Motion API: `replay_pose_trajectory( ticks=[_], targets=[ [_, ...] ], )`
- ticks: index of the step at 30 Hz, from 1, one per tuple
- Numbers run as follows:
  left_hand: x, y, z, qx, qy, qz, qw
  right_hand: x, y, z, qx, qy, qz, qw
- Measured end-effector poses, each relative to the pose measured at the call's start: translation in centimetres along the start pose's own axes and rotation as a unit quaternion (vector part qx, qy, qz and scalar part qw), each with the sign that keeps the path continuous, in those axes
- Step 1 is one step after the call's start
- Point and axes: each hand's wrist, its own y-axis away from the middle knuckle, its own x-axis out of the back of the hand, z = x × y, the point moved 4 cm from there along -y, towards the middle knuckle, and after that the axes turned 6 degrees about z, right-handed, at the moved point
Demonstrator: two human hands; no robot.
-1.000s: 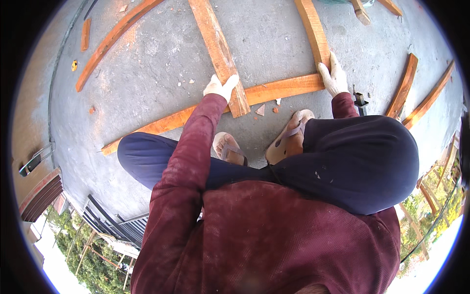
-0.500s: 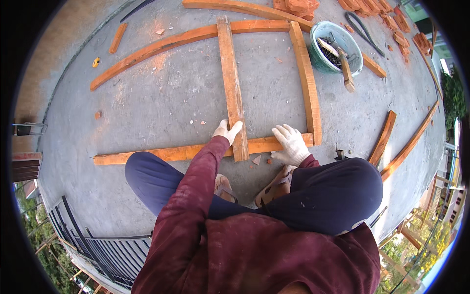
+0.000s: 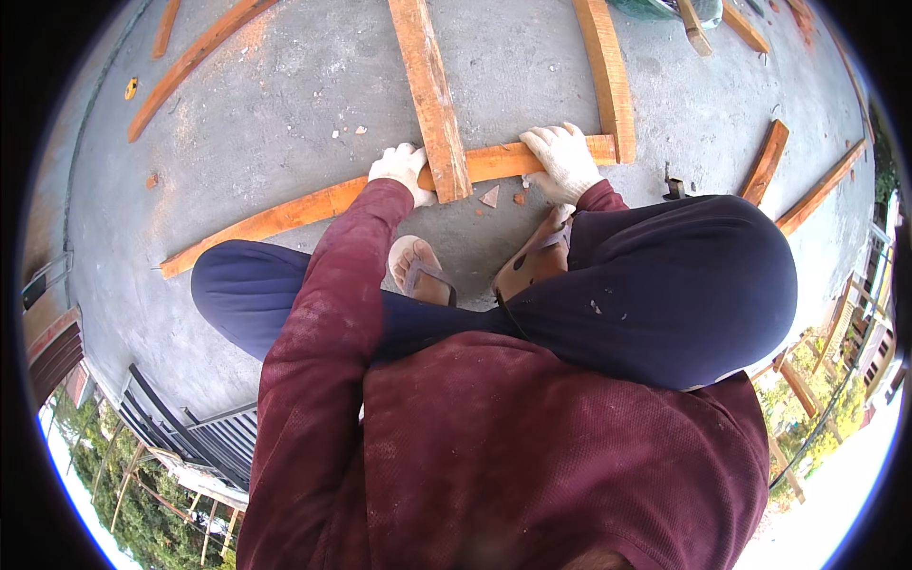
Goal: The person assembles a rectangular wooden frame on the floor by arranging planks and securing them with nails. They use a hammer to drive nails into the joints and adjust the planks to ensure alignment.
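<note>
On the concrete floor before me lies a long orange-brown wooden beam [image 3: 304, 207], running crosswise. My left hand [image 3: 402, 171], in a white glove, is closed around it just left of the middle plank [image 3: 429, 95]. The gloved right hand [image 3: 562, 160] grips the same beam near its right end, fingers over the top and thumb at the near side. The middle plank lies across the beam, its near end jutting past it toward me. Another plank [image 3: 608, 81] meets the beam's right end; whether they are joined I cannot tell.
Far left lie a curved timber [image 3: 195, 71] and a yellow tape measure [image 3: 131, 88]. A bucket [image 3: 655, 8] with a wooden handle [image 3: 695, 28] sticking out is partly cut off at the top. Two loose timbers [image 3: 763, 163] lie right. Brick chips [image 3: 489, 197] are near my feet.
My left hand has shifted from the middle plank onto the crosswise beam. The right hand, spread over the beam before, is now closed on it. The view has tilted lower.
</note>
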Motion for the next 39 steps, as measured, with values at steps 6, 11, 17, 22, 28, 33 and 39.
replay_pose_trajectory(
  ticks=[6,11,17,22,28,33,39],
  targets=[
    [0.0,-0.5,0.1,0.002,0.001,-0.010,1.000,0.2,0.1,-0.1,-0.005,0.025,0.005,1.000],
    [0.0,-0.6,0.0,0.001,-0.010,-0.009,1.000,-0.2,-0.3,-0.1,0.000,0.009,0.018,1.000],
    [8.3,0.1,-2.0,-0.046,0.043,-0.113,0.992,-0.2,0.0,0.8,-0.005,-0.029,-0.004,1.000],
    [24.7,8.0,-17.7,-0.019,0.259,0.333,0.907,-0.9,-0.3,0.7,0.020,0.008,-0.006,1.000],
    [3.7,14.3,-30.0,0.553,0.328,0.339,0.687,-1.5,-0.2,0.4,0.036,-0.001,-0.008,0.999],
    [-8.7,11.2,-22.9,0.578,0.545,0.365,0.486,-0.9,0.0,1.3,0.029,0.022,-0.013,0.999],
    [-7.4,12.8,-23.8,0.564,0.572,0.393,0.448,-1.9,-0.2,1.2,0.026,0.022,-0.029,0.999]
  ],
)
